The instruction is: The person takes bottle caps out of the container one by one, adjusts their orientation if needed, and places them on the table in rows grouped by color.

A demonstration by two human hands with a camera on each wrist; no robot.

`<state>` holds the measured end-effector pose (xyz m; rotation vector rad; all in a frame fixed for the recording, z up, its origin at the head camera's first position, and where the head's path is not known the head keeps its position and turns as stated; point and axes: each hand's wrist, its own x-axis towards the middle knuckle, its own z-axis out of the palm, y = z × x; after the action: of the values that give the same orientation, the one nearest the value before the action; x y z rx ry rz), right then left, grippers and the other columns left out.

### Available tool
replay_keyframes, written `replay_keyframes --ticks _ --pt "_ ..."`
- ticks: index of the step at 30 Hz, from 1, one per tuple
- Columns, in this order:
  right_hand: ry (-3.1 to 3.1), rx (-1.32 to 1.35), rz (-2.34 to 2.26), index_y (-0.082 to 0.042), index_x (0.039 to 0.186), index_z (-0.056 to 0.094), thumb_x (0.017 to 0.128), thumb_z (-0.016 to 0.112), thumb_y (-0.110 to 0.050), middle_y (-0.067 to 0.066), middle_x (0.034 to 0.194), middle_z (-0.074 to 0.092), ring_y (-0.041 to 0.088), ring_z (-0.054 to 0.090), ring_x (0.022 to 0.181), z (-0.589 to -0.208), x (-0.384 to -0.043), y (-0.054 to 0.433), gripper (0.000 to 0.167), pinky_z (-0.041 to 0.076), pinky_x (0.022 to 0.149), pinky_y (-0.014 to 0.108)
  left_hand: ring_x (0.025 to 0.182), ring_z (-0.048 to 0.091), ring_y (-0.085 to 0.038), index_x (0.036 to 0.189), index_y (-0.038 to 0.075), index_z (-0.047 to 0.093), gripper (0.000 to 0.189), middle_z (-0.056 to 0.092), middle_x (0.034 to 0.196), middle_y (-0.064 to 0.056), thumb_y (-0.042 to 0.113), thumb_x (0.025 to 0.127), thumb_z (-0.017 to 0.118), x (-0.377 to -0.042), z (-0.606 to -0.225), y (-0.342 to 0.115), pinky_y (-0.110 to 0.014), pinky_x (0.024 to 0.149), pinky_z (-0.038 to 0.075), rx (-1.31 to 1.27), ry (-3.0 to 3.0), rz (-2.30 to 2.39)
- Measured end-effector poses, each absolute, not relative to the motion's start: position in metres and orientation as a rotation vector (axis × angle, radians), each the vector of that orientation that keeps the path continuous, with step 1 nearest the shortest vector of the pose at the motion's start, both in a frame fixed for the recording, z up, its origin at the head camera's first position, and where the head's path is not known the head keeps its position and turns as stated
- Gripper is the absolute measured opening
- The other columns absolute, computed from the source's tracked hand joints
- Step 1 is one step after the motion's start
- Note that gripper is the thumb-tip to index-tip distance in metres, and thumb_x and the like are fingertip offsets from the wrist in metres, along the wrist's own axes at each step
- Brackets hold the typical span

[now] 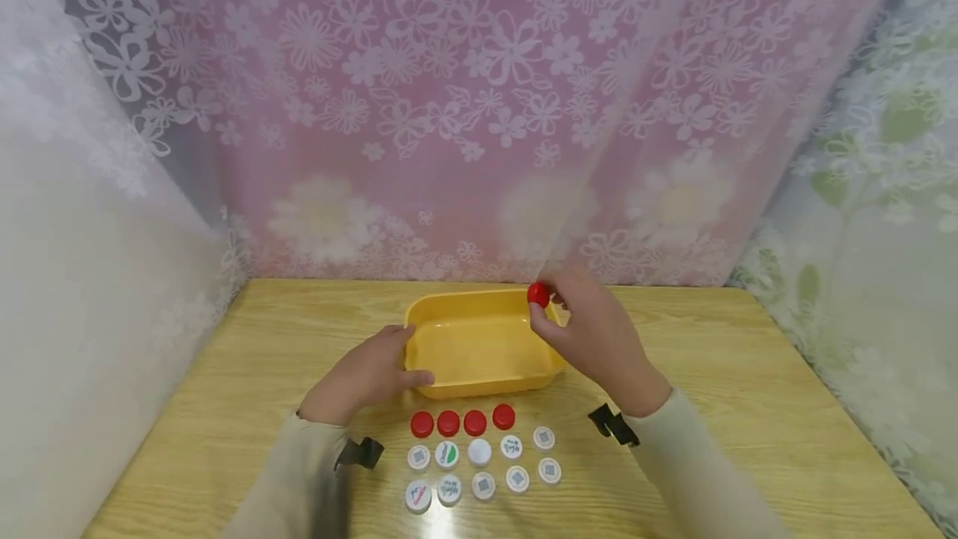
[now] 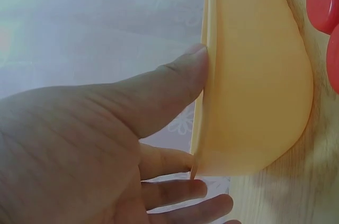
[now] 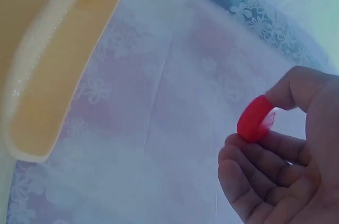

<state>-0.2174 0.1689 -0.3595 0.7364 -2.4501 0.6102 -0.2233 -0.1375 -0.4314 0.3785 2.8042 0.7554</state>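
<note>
A yellow plastic basin (image 1: 471,348) stands on the table with nothing lying in it. My left hand (image 1: 367,368) grips its left end, thumb over the front rim and fingertips at the rim farther back, as the left wrist view also shows. Above the basin's back right corner, my right hand (image 1: 599,339) pinches a red bottle cap (image 1: 538,295) between thumb and fingers. Seen from the right wrist, the red bottle cap (image 3: 255,118) shows its hollow side toward the palm, away from the basin wall (image 3: 58,65).
In front of the basin, several red caps (image 1: 448,423) form a row. Two rows of white caps (image 1: 479,452), some printed, lie nearer to me. The wooden table (image 1: 674,456) meets a pink flowered curtain (image 1: 464,148) behind and pale walls at both sides.
</note>
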Motion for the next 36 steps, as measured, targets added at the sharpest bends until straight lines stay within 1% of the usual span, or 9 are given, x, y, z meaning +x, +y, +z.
replay_keyframes --ticks 5,10,13,17,20,23,25,30,36 --pt "-2.328 0.582 0.554 -0.006 0.101 0.07 0.089 0.074 -0.017 0.005 0.088 0.069 0.02 0.062 0.077 -0.372 -0.204 0.186 0.017 0.059 0.067 0.037 0.145 0.041 -0.044 0.158 0.002 0.04 0.089 0.032 0.164 -0.023 0.047 0.091 0.078 -0.222 -0.431 -0.138 -0.059 0.115 0.039 0.377 2.828 0.711" --pt "-2.349 0.451 0.574 -0.005 0.097 0.069 0.091 0.073 -0.019 0.007 0.085 0.067 0.023 0.062 0.074 -0.363 -0.196 0.193 0.015 0.059 0.064 0.04 0.147 0.037 -0.046 0.158 0.002 0.04 0.09 0.029 0.166 -0.023 0.047 0.09 0.079 -0.222 -0.429 -0.139 -0.061 0.116 0.037 0.361 2.816 0.709" --pt "-2.507 0.342 0.566 -0.008 0.098 0.069 0.092 0.071 -0.022 0.005 0.087 0.068 0.02 0.059 0.072 -0.357 -0.185 0.194 0.015 0.056 0.06 0.036 0.148 0.036 -0.046 0.159 0.001 0.038 0.091 0.03 0.165 -0.023 0.047 0.091 0.078 -0.222 -0.428 -0.139 -0.061 0.117 0.035 0.355 2.795 0.727" --pt "-2.803 0.242 0.487 -0.011 0.096 0.067 0.093 0.07 -0.025 0.001 0.087 0.066 0.017 0.054 0.065 -0.352 -0.173 0.193 0.015 0.047 0.052 0.031 0.148 0.035 -0.046 0.159 0.001 0.037 0.092 0.03 0.165 -0.024 0.047 0.091 0.078 -0.224 -0.43 -0.138 -0.061 0.118 0.034 0.368 2.789 0.727" --pt "-2.947 0.301 0.385 -0.013 0.087 0.064 0.091 0.07 -0.024 -0.001 0.078 0.06 0.015 0.048 0.059 -0.354 -0.17 0.186 0.013 0.042 0.049 0.03 0.148 0.035 -0.046 0.16 0.002 0.036 0.093 0.03 0.165 -0.023 0.049 0.091 0.077 -0.226 -0.432 -0.139 -0.061 0.117 0.034 0.37 2.789 0.722" --pt "-3.026 0.405 0.26 -0.016 0.075 0.056 0.088 0.072 -0.021 -0.002 0.068 0.05 0.014 0.044 0.056 -0.364 -0.168 0.173 0.021 0.036 0.048 0.029 0.149 0.034 -0.046 0.16 0.002 0.035 0.094 0.03 0.165 -0.023 0.05 0.091 0.076 -0.227 -0.431 -0.14 -0.061 0.118 0.034 0.366 2.787 0.724" --pt "-3.061 0.476 0.186 -0.016 0.073 0.054 0.086 0.075 -0.019 -0.002 0.065 0.047 0.015 0.043 0.057 -0.375 -0.168 0.164 0.025 0.036 0.05 0.029 0.149 0.034 -0.046 0.16 0.002 0.035 0.094 0.029 0.165 -0.023 0.05 0.092 0.076 -0.226 -0.431 -0.141 -0.062 0.118 0.033 0.363 2.785 0.731" --pt "-3.097 0.573 0.001 -0.012 0.075 0.058 0.086 0.081 -0.016 -0.001 0.065 0.048 0.017 0.047 0.058 -0.405 -0.168 0.145 0.025 0.043 0.052 0.032 0.149 0.032 -0.047 0.161 0.002 0.033 0.093 0.028 0.166 -0.024 0.047 0.093 0.076 -0.225 -0.43 -0.141 -0.063 0.118 0.032 0.358 2.767 0.755" --pt "-3.057 0.576 -0.156 -0.013 0.066 0.056 0.087 0.079 -0.012 0.0 0.062 0.048 0.016 0.049 0.055 -0.43 -0.166 0.132 0.031 0.049 0.049 0.033 0.15 0.03 -0.047 0.161 0.001 0.032 0.092 0.027 0.166 -0.024 0.046 0.093 0.076 -0.225 -0.431 -0.137 -0.063 0.119 0.031 0.372 2.763 0.745"
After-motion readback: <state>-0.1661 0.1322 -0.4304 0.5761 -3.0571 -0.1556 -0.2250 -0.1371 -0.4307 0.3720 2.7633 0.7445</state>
